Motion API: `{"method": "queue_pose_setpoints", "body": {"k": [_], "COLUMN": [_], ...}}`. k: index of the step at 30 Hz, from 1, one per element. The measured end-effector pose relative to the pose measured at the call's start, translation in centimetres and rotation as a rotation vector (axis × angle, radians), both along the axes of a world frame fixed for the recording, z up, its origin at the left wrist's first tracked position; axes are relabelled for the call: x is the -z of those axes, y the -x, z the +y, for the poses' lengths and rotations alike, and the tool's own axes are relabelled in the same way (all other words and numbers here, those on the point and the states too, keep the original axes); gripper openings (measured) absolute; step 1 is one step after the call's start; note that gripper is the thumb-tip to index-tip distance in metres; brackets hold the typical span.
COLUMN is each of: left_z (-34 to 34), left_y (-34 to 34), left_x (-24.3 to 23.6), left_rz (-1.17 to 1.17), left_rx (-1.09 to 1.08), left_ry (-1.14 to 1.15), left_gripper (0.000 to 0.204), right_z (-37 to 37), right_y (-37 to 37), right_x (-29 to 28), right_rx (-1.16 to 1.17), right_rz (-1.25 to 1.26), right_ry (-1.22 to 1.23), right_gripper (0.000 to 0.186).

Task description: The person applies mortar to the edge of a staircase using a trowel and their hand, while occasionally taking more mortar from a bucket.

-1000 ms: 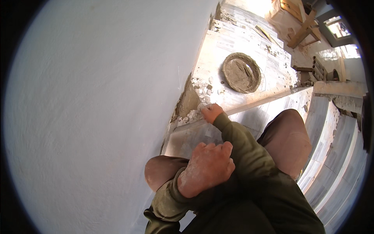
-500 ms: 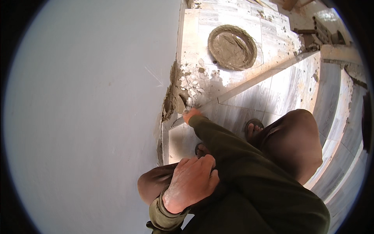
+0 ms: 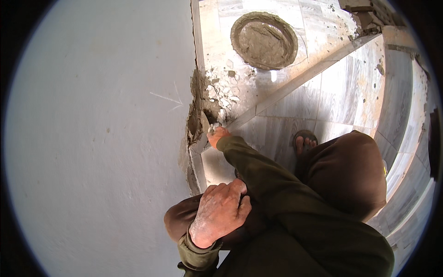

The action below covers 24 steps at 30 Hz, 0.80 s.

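Note:
My right hand (image 3: 218, 135) reaches down to the foot of the wall and is closed on a trowel. Its grey blade (image 3: 205, 122) sits against the rough mortar strip (image 3: 194, 115) along the wall's broken lower edge. My left hand (image 3: 218, 211) lies over my left knee, back upward, fingers curled under; whatever they may hold is hidden. Beyond my right hand, pale broken chips (image 3: 223, 92) lie scattered on the floor. A round, shallow pan (image 3: 236, 46) of wet grey mortar stands farther off on the tiles.
The pale grey wall (image 3: 101, 138) fills the left side and bears a scratched arrow mark. A raised strip (image 3: 295, 94) crosses the wood-look floor tiles diagonally. Rubble (image 3: 369, 23) lies at the far right. My sandalled right foot (image 3: 305, 141) rests on the tiles.
The view has shifted, so the pan and chips appear higher and farther left. My right hand stays low by the wall with the trowel, its blade still at the mortar. My left hand remains on the knee.

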<state>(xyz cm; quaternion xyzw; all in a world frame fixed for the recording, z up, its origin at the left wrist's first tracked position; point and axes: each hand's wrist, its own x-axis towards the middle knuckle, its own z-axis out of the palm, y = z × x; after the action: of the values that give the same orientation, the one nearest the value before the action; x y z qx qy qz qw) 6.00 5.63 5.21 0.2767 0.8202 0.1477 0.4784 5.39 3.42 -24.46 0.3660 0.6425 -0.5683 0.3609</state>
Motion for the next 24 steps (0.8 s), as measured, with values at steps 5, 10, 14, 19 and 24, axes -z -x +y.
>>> {"method": "queue_pose_setpoints", "body": {"k": [5,10,14,19,24], "left_z": [0.5,0.7,0.3,0.0,0.5], "left_y": [0.0,0.2,0.2,0.4,0.5], "left_x": [0.2,0.1,0.0,-0.2,-0.1], "left_rz": [-0.012,-0.022,-0.002,-0.016,-0.017], "left_rx": [-0.002,0.013,0.017,0.002,0.022], "left_ry": [-0.04,-0.042,-0.048,-0.039,-0.064], "left_gripper": [0.017,0.017,0.017,0.017,0.017], "right_z": [1.6,1.4,1.8,3.0,3.8], "right_y": [0.7,2.2,3.1,4.4,3.9], "right_x": [-2.3,-3.5,-4.6,-7.5,-7.9], "right_rx": [-0.048,-0.111,-0.32,-0.336,-0.432], "right_rz": [0.037,0.051,0.148,-0.027,0.249], "right_ry": [0.063,0.022,0.044,0.21,0.32], "right_gripper": [0.044,0.041,0.04,0.033,0.017]}}
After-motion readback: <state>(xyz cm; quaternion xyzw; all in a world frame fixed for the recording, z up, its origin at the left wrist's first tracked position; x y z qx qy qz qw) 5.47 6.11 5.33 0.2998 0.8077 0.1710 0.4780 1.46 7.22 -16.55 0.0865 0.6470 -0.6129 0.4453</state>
